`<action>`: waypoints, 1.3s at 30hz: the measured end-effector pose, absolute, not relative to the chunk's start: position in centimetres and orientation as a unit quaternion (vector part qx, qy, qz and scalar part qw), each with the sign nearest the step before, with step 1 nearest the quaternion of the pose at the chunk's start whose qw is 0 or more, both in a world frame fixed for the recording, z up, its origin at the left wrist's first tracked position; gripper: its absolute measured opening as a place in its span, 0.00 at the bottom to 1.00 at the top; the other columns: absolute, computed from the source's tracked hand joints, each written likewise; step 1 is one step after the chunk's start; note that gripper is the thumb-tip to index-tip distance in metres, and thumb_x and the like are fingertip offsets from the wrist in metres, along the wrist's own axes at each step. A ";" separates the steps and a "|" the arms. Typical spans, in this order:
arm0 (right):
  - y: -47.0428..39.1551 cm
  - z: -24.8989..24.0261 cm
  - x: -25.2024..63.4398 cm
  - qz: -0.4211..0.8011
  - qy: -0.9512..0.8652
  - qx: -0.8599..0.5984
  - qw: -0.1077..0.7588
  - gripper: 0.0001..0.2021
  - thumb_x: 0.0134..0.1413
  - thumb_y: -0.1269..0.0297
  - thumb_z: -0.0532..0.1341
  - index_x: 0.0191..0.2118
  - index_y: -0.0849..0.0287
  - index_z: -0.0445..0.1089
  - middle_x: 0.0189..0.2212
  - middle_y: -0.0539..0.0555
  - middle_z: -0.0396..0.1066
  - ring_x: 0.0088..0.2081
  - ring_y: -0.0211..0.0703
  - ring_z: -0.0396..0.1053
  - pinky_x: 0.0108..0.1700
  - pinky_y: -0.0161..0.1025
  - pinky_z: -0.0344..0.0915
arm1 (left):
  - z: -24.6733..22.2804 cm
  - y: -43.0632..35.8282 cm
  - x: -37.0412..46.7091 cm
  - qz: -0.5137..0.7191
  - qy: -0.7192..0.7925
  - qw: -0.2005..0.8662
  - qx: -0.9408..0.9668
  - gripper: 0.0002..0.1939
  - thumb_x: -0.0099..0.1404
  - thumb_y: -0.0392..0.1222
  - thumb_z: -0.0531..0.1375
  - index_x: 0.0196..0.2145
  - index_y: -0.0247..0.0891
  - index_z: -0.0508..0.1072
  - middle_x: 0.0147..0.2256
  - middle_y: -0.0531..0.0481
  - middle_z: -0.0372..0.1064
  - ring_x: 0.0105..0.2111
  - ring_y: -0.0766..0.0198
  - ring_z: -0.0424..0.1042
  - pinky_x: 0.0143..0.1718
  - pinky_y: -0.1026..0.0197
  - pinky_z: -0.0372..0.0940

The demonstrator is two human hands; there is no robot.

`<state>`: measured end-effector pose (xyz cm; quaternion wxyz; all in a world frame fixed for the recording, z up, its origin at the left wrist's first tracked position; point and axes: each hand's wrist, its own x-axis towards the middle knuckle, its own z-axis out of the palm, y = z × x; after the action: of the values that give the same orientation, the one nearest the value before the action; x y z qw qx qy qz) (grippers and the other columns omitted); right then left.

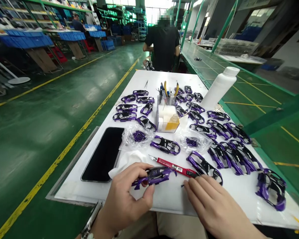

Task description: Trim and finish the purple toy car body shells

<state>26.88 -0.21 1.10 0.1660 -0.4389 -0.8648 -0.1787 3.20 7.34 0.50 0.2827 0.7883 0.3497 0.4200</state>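
"Pinching what, exactly, was the left hand (129,196)?"

"A purple-and-black car-shaped shell (161,176), gripped between thumb and fingers. That shell was on the near side of the red knife (169,164), held up over the white tabletop (169,200)."

"And the right hand (214,202)?"

"Palm down, its fingers close together, by the dark end of the red knife. A small dark piece (182,186) showed just beside its fingertips; I couldn't tell whether they pinched it, or whether the hand touched the knife."

"What was to the left of the knife?"

"A crumpled white cloth (131,161), then a dark-screened phone (103,154) farther left."

"And beyond it?"

"One shell (165,145) lay just past it, then two clear plastic bags (139,135) of small purple pieces, and past those a clear organizer (167,123) with pliers (176,89) standing in it. More shells (124,116) were laid out beyond the knife on the left."

"Anything to its right?"

"Another shell (205,167) sat near its dark end, with a crowd of them (241,154) farther right. A white bottle (220,88) leaned well beyond the knife, to the right, and a person in a dark top (162,46) was beyond the far end of the tabletop."
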 end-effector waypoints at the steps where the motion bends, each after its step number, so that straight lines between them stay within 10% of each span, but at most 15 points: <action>1: -0.1 0.9 26.7 -0.169 -0.863 -0.448 0.163 0.16 0.60 0.83 0.51 0.35 0.66 0.76 0.31 0.61 0.74 0.29 0.52 0.70 0.33 0.49 0.70 | 0.2 7.4 2.9 0.428 0.355 0.283 0.781 0.04 0.62 0.34 0.60 0.35 0.41 0.70 0.42 0.44 0.79 0.40 0.55 0.80 0.40 0.57 0.76; 15: 10.0 4.0 30.1 0.098 -0.671 -0.664 0.315 0.15 0.64 0.51 0.61 0.40 0.58 0.73 0.25 0.52 0.73 0.24 0.44 0.68 0.26 0.40 0.63 | -1.4 7.7 1.9 0.422 0.324 0.374 0.759 0.06 0.62 0.35 0.61 0.38 0.43 0.69 0.49 0.42 0.77 0.48 0.50 0.78 0.48 0.51 0.75; 23: 11.7 4.1 24.6 0.210 -0.731 -0.591 0.269 0.10 0.60 0.58 0.61 0.42 0.58 0.72 0.30 0.52 0.74 0.29 0.44 0.71 0.29 0.39 0.65 | -1.8 7.8 1.8 0.411 0.328 0.417 0.741 0.07 0.63 0.38 0.62 0.38 0.44 0.69 0.52 0.43 0.75 0.51 0.50 0.77 0.50 0.51 0.74; 39: 15.0 1.9 33.6 -0.008 -0.547 -0.780 0.303 0.15 0.65 0.53 0.65 0.47 0.60 0.70 0.40 0.53 0.71 0.38 0.44 0.71 0.42 0.46 0.72 | -1.6 8.4 1.1 0.387 0.325 0.541 0.672 0.03 0.64 0.42 0.64 0.35 0.43 0.73 0.51 0.45 0.74 0.51 0.51 0.75 0.52 0.54 0.69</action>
<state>33.62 15.03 1.90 0.3034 -0.7799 -0.5474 -0.0080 1.06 8.38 -1.57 0.5413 0.6723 0.3246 0.3867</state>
